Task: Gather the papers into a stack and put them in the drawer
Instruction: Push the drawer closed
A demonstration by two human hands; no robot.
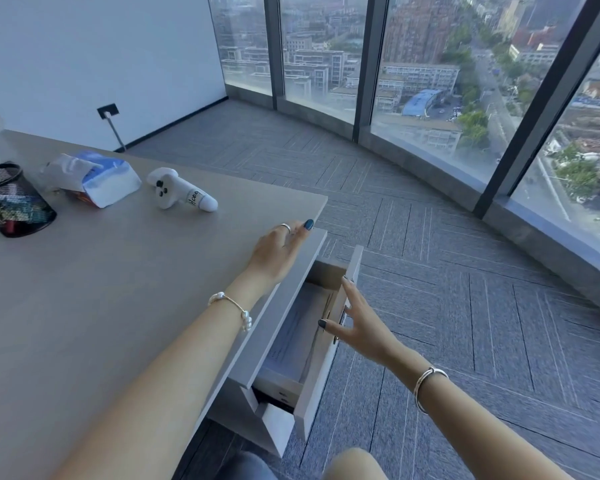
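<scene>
- The papers (297, 336) lie flat inside the open drawer (321, 362) under the table (101, 289); their print is too blurred to read.
- Left hand (278, 251) rests flat on the table's edge, fingers extended, holding nothing.
- Right hand (355, 323) touches the drawer front, fingers (350, 289) spread, gripping nothing.
- A white gadget (181, 194) on the table bears unclear writing.
- Nearby sit a tissue pack (97, 178) and a mesh cup (13, 202).

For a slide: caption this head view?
Papers lie in the open drawer; right hand on its front, left hand on the desk edge.
</scene>
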